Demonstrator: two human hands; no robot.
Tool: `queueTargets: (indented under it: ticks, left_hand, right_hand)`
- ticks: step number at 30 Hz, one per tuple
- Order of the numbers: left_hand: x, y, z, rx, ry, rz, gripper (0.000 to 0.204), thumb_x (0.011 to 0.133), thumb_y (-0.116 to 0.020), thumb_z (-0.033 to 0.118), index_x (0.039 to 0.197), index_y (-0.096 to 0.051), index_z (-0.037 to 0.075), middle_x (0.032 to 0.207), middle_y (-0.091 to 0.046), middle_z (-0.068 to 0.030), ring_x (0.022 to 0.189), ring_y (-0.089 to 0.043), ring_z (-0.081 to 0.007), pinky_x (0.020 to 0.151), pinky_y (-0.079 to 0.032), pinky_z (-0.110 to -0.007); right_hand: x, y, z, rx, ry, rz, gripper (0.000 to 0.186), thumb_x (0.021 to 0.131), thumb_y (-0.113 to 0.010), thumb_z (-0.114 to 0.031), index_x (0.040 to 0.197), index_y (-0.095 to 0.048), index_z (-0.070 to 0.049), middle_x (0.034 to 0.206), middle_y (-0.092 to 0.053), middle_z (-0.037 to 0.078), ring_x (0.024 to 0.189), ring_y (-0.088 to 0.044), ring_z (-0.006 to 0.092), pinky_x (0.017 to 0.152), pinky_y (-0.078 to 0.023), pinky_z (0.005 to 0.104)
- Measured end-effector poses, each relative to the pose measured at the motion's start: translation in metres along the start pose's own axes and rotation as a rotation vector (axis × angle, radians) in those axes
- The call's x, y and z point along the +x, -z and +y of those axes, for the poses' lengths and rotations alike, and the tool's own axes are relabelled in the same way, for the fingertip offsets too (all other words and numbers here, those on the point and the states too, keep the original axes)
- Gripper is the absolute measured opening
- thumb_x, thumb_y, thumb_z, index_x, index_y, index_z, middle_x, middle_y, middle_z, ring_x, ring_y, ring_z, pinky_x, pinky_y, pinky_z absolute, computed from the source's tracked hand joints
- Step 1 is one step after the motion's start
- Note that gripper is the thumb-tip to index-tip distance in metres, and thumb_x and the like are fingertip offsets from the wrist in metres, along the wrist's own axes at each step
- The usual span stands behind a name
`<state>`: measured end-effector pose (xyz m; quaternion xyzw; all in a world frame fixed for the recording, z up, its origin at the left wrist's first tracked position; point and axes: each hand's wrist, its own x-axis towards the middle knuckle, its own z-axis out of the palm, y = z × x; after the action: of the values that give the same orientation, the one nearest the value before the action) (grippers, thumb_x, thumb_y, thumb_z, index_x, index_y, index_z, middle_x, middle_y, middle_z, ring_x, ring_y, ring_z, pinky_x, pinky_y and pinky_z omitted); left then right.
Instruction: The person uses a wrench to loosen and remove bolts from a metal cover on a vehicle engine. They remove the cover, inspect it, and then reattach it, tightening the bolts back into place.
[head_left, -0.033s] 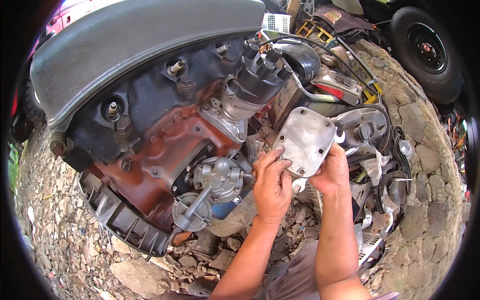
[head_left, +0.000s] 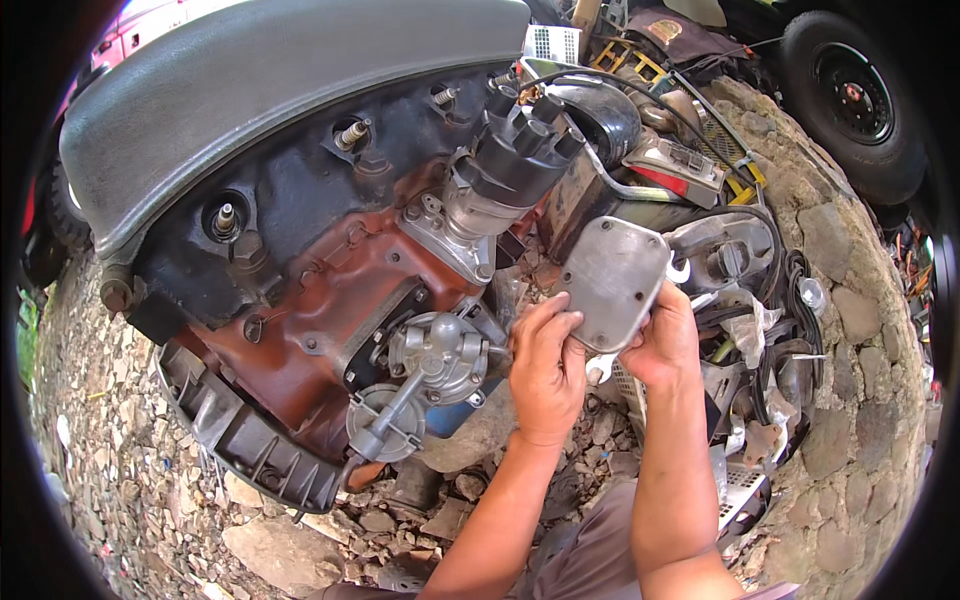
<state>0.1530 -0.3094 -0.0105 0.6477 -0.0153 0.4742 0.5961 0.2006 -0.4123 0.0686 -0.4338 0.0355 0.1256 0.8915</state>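
Between my hands is a flat grey metal cover plate [head_left: 617,285], with rounded corners and several bolt holes along its edges. My left hand [head_left: 543,375] pinches its lower left edge between thumb and fingers. My right hand [head_left: 668,345] is closed on the lower right edge. Poking out beside that hand is a light metal wrench [head_left: 680,268], mostly hidden behind the plate and palm. To the left stands a red-brown and black engine block [head_left: 330,300], carrying a distributor with a black cap [head_left: 515,160] and a grey metal fuel pump [head_left: 438,358].
A long dark grey cover [head_left: 300,95] tops the engine's far side. Spark plugs [head_left: 351,135] stick out below it. Loose parts and black hoses [head_left: 790,290] lie to the right, before a stone wall [head_left: 830,350]. A wheel [head_left: 852,100] is at the far right; rubble [head_left: 285,550] covers the ground.
The plate has tilted slightly in my hands, and its face now looks darker with less glare. Both hands have barely shifted.
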Motion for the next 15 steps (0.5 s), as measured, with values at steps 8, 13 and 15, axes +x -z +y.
queueTargets:
  ticks: [8,13,15]
  left_hand:
    - [-0.009,-0.013,-0.010,-0.552,0.779,-0.037,0.011,0.096,-0.057,0.012,0.104,-0.058,0.005,0.083,-0.061,0.0016,0.065,-0.056,-0.0065,0.060,-0.044,-0.022]
    - [-0.009,-0.013,-0.017,-0.670,0.901,-0.110,0.013,0.095,-0.059,0.013,0.106,-0.060,0.006,0.087,-0.064,-0.0007,0.069,-0.059,-0.0084,0.063,-0.048,-0.023]
    - [-0.009,-0.013,-0.018,-0.717,0.918,-0.087,0.011,0.096,-0.057,0.010,0.105,-0.060,0.004,0.083,-0.064,0.0005,0.066,-0.058,-0.0070,0.062,-0.048,-0.022]
  right_hand:
    - [-0.004,-0.001,-0.012,-0.104,0.146,0.090,0.010,0.093,-0.062,-0.026,0.097,-0.063,-0.016,0.092,-0.069,0.001,0.049,-0.039,0.0015,0.037,-0.024,0.0177]
    - [0.004,0.008,-0.013,-0.061,0.200,0.073,0.010,0.095,-0.060,-0.025,0.094,-0.061,-0.015,0.084,-0.063,-0.002,0.050,-0.038,0.0011,0.038,-0.024,0.0172]
    - [0.006,0.010,-0.011,-0.030,0.176,0.056,0.013,0.093,-0.063,-0.025,0.097,-0.059,-0.014,0.086,-0.061,0.000,0.050,-0.039,0.0024,0.039,-0.025,0.0176]
